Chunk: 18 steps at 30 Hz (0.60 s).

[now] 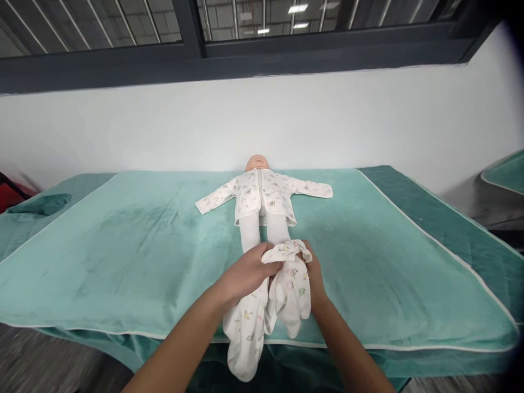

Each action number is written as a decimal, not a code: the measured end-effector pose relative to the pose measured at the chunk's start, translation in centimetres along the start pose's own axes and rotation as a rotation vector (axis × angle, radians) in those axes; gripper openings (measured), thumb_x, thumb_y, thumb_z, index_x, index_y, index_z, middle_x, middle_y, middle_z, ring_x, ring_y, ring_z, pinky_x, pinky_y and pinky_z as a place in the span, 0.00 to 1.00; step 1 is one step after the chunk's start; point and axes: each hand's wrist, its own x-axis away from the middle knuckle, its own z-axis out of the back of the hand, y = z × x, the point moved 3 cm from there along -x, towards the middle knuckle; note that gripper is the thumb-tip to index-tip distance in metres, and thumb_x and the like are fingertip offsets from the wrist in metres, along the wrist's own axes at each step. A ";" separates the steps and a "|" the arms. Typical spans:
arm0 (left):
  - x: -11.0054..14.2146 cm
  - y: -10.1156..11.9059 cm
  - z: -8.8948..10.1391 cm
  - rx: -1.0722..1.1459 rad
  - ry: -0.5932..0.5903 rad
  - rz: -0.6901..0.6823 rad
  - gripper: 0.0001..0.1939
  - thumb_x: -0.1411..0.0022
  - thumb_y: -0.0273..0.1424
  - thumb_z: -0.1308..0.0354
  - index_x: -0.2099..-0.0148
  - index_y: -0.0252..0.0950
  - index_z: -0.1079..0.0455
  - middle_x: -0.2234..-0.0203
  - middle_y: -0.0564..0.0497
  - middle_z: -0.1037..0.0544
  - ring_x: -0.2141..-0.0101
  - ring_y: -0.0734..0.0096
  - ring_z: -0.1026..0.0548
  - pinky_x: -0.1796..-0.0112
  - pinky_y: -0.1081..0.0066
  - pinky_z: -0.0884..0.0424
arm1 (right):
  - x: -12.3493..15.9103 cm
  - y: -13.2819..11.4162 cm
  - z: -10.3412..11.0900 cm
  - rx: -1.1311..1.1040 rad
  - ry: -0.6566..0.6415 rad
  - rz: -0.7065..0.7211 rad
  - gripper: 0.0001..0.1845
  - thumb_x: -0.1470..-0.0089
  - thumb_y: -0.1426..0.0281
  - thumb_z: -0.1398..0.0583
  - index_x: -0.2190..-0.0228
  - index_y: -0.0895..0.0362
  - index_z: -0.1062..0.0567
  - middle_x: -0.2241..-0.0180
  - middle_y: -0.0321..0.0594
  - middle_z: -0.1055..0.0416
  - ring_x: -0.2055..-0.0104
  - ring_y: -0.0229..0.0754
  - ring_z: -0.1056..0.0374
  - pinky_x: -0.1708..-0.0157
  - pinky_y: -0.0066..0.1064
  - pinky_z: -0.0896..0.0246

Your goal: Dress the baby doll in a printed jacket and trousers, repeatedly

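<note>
A baby doll (262, 197) lies on its back on a teal blanket (135, 251), head toward the wall, arms spread, wearing a white printed top. Its white legs point toward me. My left hand (245, 273) and my right hand (313, 273) both grip the bunched waistband of small white printed trousers (268, 305) at the doll's feet. The trouser legs hang down over the blanket's near edge. The doll's feet are hidden behind the cloth and my hands.
The blanket covers a table against a white wall (262, 120) under a dark window frame. A folded dark green cloth (41, 204) lies at the far left. Another teal-covered surface (505, 173) shows at the right edge.
</note>
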 end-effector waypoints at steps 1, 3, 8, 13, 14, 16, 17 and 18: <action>0.1 0.3 0.3 -0.033 -0.017 0.006 0.18 0.39 0.42 0.42 0.49 0.39 0.31 0.55 0.48 0.23 0.53 0.55 0.25 0.57 0.63 0.31 | -0.3 0.1 0.0 0.007 0.003 0.005 0.13 0.41 0.57 0.42 0.65 0.55 0.31 0.67 0.37 0.30 0.66 0.44 0.34 0.67 0.34 0.39; 0.1 1.0 1.0 -0.086 -0.088 0.003 0.21 0.40 0.43 0.40 0.47 0.40 0.31 0.53 0.48 0.23 0.52 0.54 0.25 0.55 0.62 0.31 | -0.6 0.0 0.1 0.028 0.004 0.026 0.13 0.42 0.57 0.42 0.67 0.54 0.31 0.69 0.36 0.30 0.67 0.44 0.35 0.68 0.34 0.41; -0.4 2.7 3.0 -0.206 -0.318 -0.039 0.27 0.49 0.39 0.31 0.47 0.42 0.30 0.51 0.49 0.24 0.49 0.55 0.28 0.55 0.65 0.31 | -0.9 -0.7 0.3 0.011 0.010 0.058 0.12 0.41 0.58 0.43 0.67 0.53 0.33 0.70 0.33 0.32 0.67 0.42 0.36 0.66 0.33 0.42; -3.0 4.3 4.4 -0.425 -0.058 -0.220 0.14 0.47 0.34 0.38 0.57 0.39 0.29 0.59 0.52 0.24 0.58 0.61 0.26 0.62 0.68 0.33 | -2.5 -1.0 0.0 0.007 0.042 0.077 0.12 0.41 0.59 0.43 0.68 0.54 0.34 0.71 0.32 0.35 0.68 0.40 0.39 0.66 0.32 0.43; -3.5 4.6 4.5 -0.482 0.034 -0.271 0.10 0.46 0.33 0.39 0.60 0.39 0.30 0.61 0.53 0.24 0.60 0.62 0.27 0.63 0.69 0.34 | -3.0 -1.1 -0.1 0.018 0.055 0.090 0.12 0.41 0.58 0.43 0.69 0.54 0.35 0.72 0.32 0.35 0.68 0.40 0.39 0.66 0.32 0.44; -4.5 5.1 4.4 -0.611 0.210 -0.355 0.05 0.44 0.32 0.43 0.63 0.40 0.32 0.65 0.53 0.24 0.63 0.64 0.28 0.65 0.69 0.36 | -4.0 -1.2 -0.3 0.042 0.074 0.101 0.13 0.41 0.58 0.44 0.70 0.54 0.36 0.72 0.32 0.37 0.69 0.40 0.41 0.67 0.31 0.44; -4.8 5.2 4.3 -0.666 0.280 -0.387 0.04 0.43 0.31 0.44 0.63 0.40 0.32 0.66 0.54 0.24 0.63 0.64 0.28 0.65 0.69 0.37 | -4.5 -1.2 -0.4 0.057 0.085 0.098 0.13 0.41 0.58 0.44 0.70 0.54 0.37 0.72 0.32 0.37 0.69 0.40 0.41 0.67 0.31 0.44; -5.2 5.3 4.2 -0.707 0.336 -0.417 0.04 0.42 0.30 0.45 0.63 0.41 0.32 0.65 0.54 0.24 0.63 0.64 0.28 0.65 0.69 0.37 | -5.0 -1.2 -0.4 0.072 0.095 0.092 0.13 0.41 0.58 0.45 0.70 0.54 0.37 0.72 0.32 0.36 0.68 0.40 0.41 0.66 0.31 0.45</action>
